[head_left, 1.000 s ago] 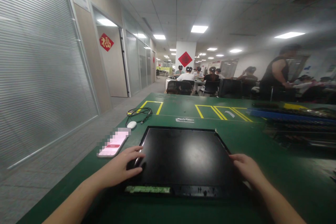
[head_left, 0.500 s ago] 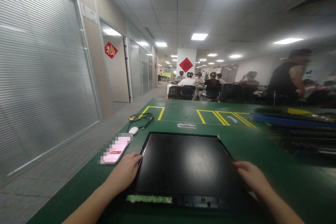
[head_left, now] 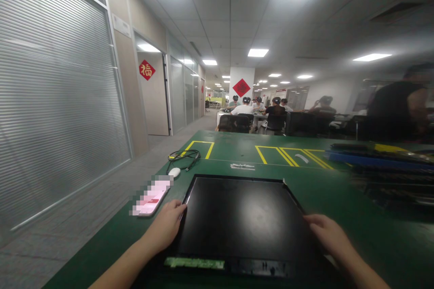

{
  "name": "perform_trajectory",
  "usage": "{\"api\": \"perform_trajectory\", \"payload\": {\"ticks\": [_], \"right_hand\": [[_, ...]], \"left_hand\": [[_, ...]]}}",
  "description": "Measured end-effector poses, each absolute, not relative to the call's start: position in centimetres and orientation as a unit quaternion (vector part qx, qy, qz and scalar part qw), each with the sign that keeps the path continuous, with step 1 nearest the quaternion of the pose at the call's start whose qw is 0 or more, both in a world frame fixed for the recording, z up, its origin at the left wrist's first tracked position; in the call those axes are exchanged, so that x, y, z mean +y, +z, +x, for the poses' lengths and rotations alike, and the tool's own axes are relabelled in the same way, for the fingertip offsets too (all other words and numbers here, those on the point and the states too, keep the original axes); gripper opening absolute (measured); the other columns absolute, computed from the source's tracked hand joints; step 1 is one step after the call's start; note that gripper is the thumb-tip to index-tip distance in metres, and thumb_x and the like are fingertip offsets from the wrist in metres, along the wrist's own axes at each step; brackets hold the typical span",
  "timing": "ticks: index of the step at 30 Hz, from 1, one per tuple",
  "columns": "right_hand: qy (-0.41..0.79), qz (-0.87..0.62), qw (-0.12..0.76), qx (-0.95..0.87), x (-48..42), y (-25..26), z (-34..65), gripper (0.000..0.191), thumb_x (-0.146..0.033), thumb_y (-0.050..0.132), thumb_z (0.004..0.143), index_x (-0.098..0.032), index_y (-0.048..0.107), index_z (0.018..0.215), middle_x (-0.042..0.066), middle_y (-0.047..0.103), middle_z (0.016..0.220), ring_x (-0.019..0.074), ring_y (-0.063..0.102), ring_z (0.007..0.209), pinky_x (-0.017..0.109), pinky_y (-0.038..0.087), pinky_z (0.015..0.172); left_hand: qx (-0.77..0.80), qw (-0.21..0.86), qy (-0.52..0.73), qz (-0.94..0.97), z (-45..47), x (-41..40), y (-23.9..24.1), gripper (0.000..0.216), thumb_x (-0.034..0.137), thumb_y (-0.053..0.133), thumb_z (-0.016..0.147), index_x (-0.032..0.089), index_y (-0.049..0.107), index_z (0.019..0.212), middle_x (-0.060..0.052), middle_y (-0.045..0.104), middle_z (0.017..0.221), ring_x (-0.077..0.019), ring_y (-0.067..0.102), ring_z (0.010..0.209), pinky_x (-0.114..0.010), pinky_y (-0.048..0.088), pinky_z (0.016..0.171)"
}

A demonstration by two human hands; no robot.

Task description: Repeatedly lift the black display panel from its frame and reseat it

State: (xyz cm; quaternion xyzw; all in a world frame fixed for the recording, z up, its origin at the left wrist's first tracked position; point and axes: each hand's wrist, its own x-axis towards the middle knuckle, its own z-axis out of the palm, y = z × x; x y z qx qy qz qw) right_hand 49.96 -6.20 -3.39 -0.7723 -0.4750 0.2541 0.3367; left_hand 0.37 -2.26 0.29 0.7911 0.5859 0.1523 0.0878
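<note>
Fingers (head_left: 179, 210) of both hands, set on opposite edges of screen (head_left: 244, 216).

Was grasped at left edge by left hand (head_left: 166, 222) and at right edge by right hand (head_left: 328, 231), with underside of either grip hidden. Lay dark side up between the hands, on or just over green table (head_left: 376, 239), near phone (head_left: 154, 201); could not be told which. Judged to be at the stage of steadying or placing; seemed to call next for even hold on both edges and level handling. Bore no visible brand. Read clearly: 福, gold on red door diamond (head_left: 147, 70). Could not be read: pillar diamond (head_left: 241, 88), wall plate (head_left: 121, 25), white strip (head_left: 242, 167) beyond screen, and phone display, partly pixelated.
</note>
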Motion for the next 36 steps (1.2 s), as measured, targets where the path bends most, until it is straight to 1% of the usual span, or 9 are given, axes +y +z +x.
{"api": "perform_trajectory", "payload": {"ticks": [1, 5, 9, 14, 18, 22, 24, 29, 36], "right_hand": [[0.249, -0.773, 0.337, -0.476, -6.2, -3.3, 49.9, 0.045, -0.024, 0.047, 0.072, -0.016, 0.076, 0.105, 0.009, 0.076, 0.098, 0.0220, 0.071, 0.078, 0.028, 0.052, 0.061], [0.209, -0.768, 0.343, -0.499, -6.1, -3.3, 49.8, 0.040, -0.021, 0.047, 0.069, -0.017, 0.078, 0.094, 0.008, 0.076, 0.100, 0.0211, 0.071, 0.089, 0.025, 0.053, 0.073], [0.204, -0.763, 0.345, -0.507, -6.0, -3.5, 49.9, 0.040, -0.022, 0.045, 0.070, -0.017, 0.077, 0.095, 0.008, 0.076, 0.098, 0.0208, 0.070, 0.088, 0.026, 0.052, 0.077], [0.193, -0.770, 0.340, -0.504, -6.0, -3.4, 49.9, 0.038, -0.023, 0.048, 0.069, -0.019, 0.077, 0.093, 0.006, 0.076, 0.098, 0.0222, 0.070, 0.091, 0.028, 0.052, 0.079], [0.192, -0.764, 0.347, -0.509, -6.0, -3.3, 49.9, 0.039, -0.024, 0.048, 0.068, -0.018, 0.077, 0.092, 0.007, 0.076, 0.101, 0.0229, 0.070, 0.092, 0.029, 0.052, 0.077], [0.194, -0.761, 0.344, -0.514, -5.9, -3.4, 49.9, 0.038, -0.023, 0.048, 0.068, -0.019, 0.078, 0.091, 0.007, 0.075, 0.102, 0.0225, 0.069, 0.093, 0.029, 0.052, 0.082], [0.190, -0.764, 0.346, -0.511, -5.8, -3.6, 50.0, 0.037, -0.023, 0.049, 0.067, -0.019, 0.078, 0.090, 0.007, 0.076, 0.102, 0.0225, 0.069, 0.094, 0.029, 0.052, 0.083], [0.176, -0.764, 0.347, -0.514, -5.7, -4.0, 50.1, 0.035, -0.022, 0.050, 0.068, -0.021, 0.078, 0.089, 0.005, 0.076, 0.102, 0.0218, 0.070, 0.095, 0.027, 0.052, 0.082], [0.163, -0.759, 0.358, -0.519, -5.6, -4.1, 50.0, 0.033, -0.019, 0.049, 0.070, -0.020, 0.077, 0.087, 0.006, 0.076, 0.099, 0.0217, 0.070, 0.094, 0.028, 0.052, 0.083]], "left_hand": [[0.584, 0.090, 0.158, 0.791, 0.3, -2.3, 0.2, 0.050, 0.004, 0.039, 0.083, 0.009, 0.068, 0.124, -0.019, 0.062, 0.126, -0.0292, 0.058, 0.119, -0.041, 0.041, 0.105], [0.582, 0.096, 0.191, 0.784, 0.3, -2.5, -0.1, 0.049, 0.008, 0.038, 0.086, 0.011, 0.067, 0.125, -0.018, 0.063, 0.128, -0.0280, 0.058, 0.119, -0.041, 0.040, 0.106], [0.591, 0.105, 0.228, 0.766, 0.3, -2.4, -0.4, 0.052, 0.010, 0.043, 0.083, 0.012, 0.064, 0.130, -0.018, 0.062, 0.136, -0.0309, 0.053, 0.130, -0.046, 0.035, 0.112], [0.576, 0.176, 0.273, 0.750, -0.1, -2.4, -0.3, 0.051, 0.015, 0.044, 0.082, 0.021, 0.066, 0.127, -0.011, 0.064, 0.136, -0.0283, 0.054, 0.130, -0.045, 0.035, 0.114], [0.579, 0.222, 0.298, 0.726, -0.5, -2.6, -0.1, 0.053, 0.019, 0.046, 0.082, 0.015, 0.061, 0.133, -0.013, 0.061, 0.140, -0.0284, 0.053, 0.132, -0.044, 0.034, 0.114], [0.553, 0.288, 0.343, 0.703, -0.7, -2.4, -0.2, 0.057, 0.022, 0.049, 0.081, 0.017, 0.055, 0.138, -0.012, 0.058, 0.143, -0.0288, 0.050, 0.135, -0.046, 0.031, 0.115], [0.532, 0.339, 0.387, 0.672, -0.7, -2.1, -0.4, 0.059, 0.025, 0.052, 0.080, 0.018, 0.054, 0.138, -0.012, 0.057, 0.145, -0.0291, 0.048, 0.137, -0.047, 0.033, 0.115], [0.483, 0.468, 0.467, 0.574, -0.1, -1.8, -0.1, 0.061, 0.034, 0.062, 0.075, 0.018, 0.055, 0.134, -0.014, 0.055, 0.147, -0.0308, 0.048, 0.137, -0.046, 0.045, 0.106], [0.505, 0.500, 0.490, 0.505, 0.1, -1.8, -0.3, 0.059, 0.034, 0.066, 0.071, 0.020, 0.059, 0.128, -0.013, 0.057, 0.145, -0.0314, 0.059, 0.126, -0.043, 0.052, 0.098]]}}
